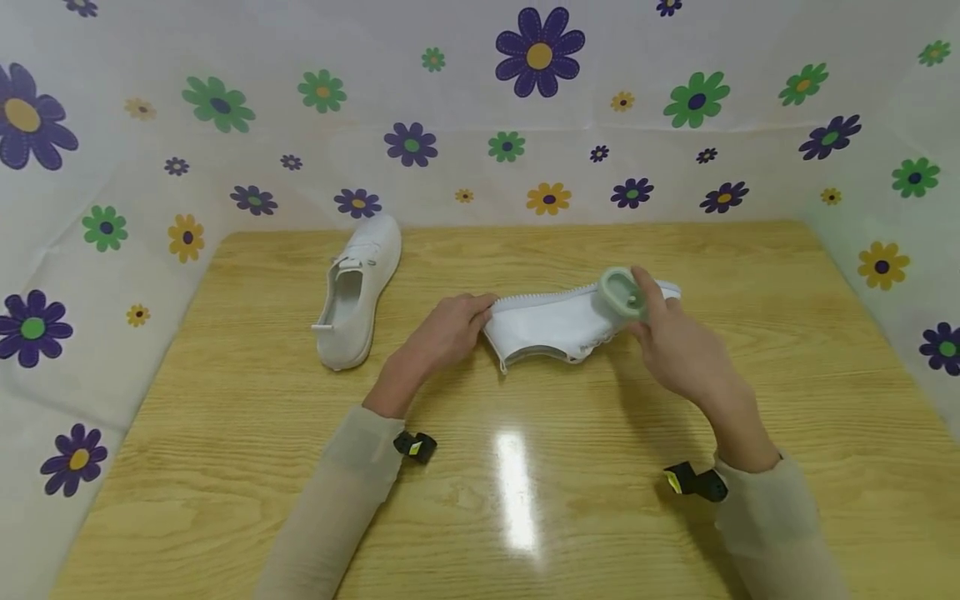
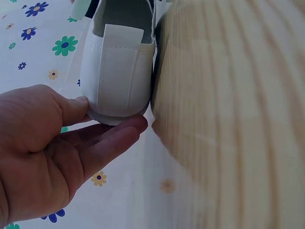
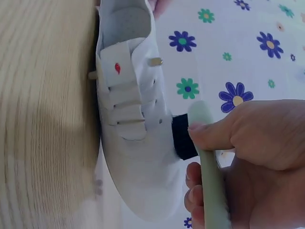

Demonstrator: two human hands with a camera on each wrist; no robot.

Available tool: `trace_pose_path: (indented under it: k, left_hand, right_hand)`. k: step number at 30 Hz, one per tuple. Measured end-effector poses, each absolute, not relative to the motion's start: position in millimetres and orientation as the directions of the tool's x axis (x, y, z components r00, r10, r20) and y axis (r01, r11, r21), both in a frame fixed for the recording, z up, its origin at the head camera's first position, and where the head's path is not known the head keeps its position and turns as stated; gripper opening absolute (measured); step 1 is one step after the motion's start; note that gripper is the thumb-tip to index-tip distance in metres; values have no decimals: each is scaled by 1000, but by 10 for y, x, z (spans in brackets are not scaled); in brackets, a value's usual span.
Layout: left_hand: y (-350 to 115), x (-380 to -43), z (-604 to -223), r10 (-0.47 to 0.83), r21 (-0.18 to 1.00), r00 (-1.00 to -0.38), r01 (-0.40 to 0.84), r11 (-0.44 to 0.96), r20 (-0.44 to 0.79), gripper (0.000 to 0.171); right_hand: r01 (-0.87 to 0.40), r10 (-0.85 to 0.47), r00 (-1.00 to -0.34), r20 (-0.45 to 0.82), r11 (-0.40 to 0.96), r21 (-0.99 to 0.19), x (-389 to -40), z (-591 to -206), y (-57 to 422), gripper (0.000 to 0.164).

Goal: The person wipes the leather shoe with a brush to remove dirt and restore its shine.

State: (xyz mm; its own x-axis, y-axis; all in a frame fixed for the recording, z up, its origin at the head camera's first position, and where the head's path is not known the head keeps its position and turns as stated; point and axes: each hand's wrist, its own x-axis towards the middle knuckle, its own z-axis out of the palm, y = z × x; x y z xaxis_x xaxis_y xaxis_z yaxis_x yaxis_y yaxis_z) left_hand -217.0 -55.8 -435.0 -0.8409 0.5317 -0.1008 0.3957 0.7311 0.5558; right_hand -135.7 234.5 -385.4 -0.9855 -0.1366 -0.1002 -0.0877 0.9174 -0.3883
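Note:
A white sneaker [image 1: 551, 325] lies on its side on the table, its sole edge away from me and its opening facing me. At the heel my left hand [image 1: 450, 329] grips it, thumb on one side and fingers under the sole end in the left wrist view. My right hand [image 1: 682, 350] holds a pale green brush [image 3: 214, 191] by its handle near the toe. The brush's black bristles [image 3: 180, 137] press against the side of the upper, just above the sole. A small red mark [image 3: 117, 68] shows on the sneaker's tongue.
A second white sneaker [image 1: 384, 258] stands upright on the wooden table [image 1: 247, 467], left of my left hand, toe pointing away. A flower-printed cloth [image 1: 457, 100] rises behind the table and along both sides. Black wrist cameras [image 1: 416, 447] sit on both cuffs.

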Motion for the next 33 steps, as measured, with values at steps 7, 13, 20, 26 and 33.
trace_pose_path:
  k: [7, 13, 20, 26, 33]
  left_hand:
    - [-588, -2161, -4362, 538, 556, -840, 412, 722, -76, 40]
    - [-581, -2157, -4356, 560, 533, -828, 462, 709, -27, 39]
    - [-569, -2157, -4354, 560, 540, -828, 459, 705, -27, 38]
    - [-573, -2158, -4369, 545, 550, -837, 431, 715, -52, 40]
    - [-545, -2154, -4359, 541, 549, -839, 428, 718, -54, 39]
  right_hand:
    - [-142, -198, -974, -114, 914, -381, -1393, -4001, 2070, 70]
    - [-238, -311, -942, -124, 882, -407, -1345, -4067, 1774, 69]
    - [-44, -129, -976, -174, 904, -425, -1383, -3892, 2230, 69]
    - [-1, -66, -990, -123, 884, -468, -1394, -3894, 2458, 68]
    - [-185, -285, -947, -151, 862, -471, -1410, -4046, 2139, 70]
